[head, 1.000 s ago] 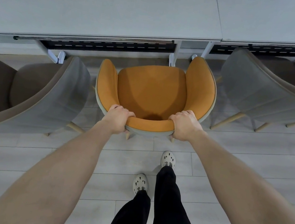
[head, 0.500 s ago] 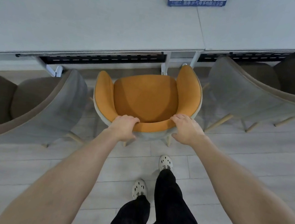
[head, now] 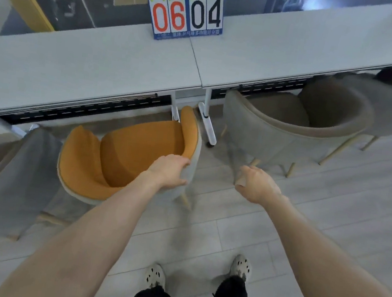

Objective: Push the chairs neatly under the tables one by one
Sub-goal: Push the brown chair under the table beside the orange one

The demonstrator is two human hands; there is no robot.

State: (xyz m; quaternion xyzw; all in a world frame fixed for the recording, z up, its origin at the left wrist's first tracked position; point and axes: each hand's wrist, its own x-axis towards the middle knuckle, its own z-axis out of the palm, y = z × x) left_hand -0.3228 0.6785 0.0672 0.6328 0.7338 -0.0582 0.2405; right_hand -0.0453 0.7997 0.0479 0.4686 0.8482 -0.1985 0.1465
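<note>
An orange-lined chair [head: 128,150] with a grey shell stands at the edge of the left grey table [head: 88,71], its front tucked slightly under. My left hand [head: 169,172] rests on the right end of its backrest rim, fingers curled over it. My right hand [head: 254,185] hangs in the air to the right of the chair, loosely curled and holding nothing. A grey chair [head: 296,126] stands at the right table [head: 312,54], partly out from under it.
Another grey chair [head: 8,182] sits close on the orange chair's left. White table legs [head: 208,122] stand between the orange and right chairs. A flip scoreboard [head: 186,16] reading 06 04 stands on the tables' far edge. My feet [head: 154,276] are on pale floorboards.
My right hand has let go of the orange chair's backrest and moved right. My left hand has slid to the rim's right end. The view has swung right and up.
</note>
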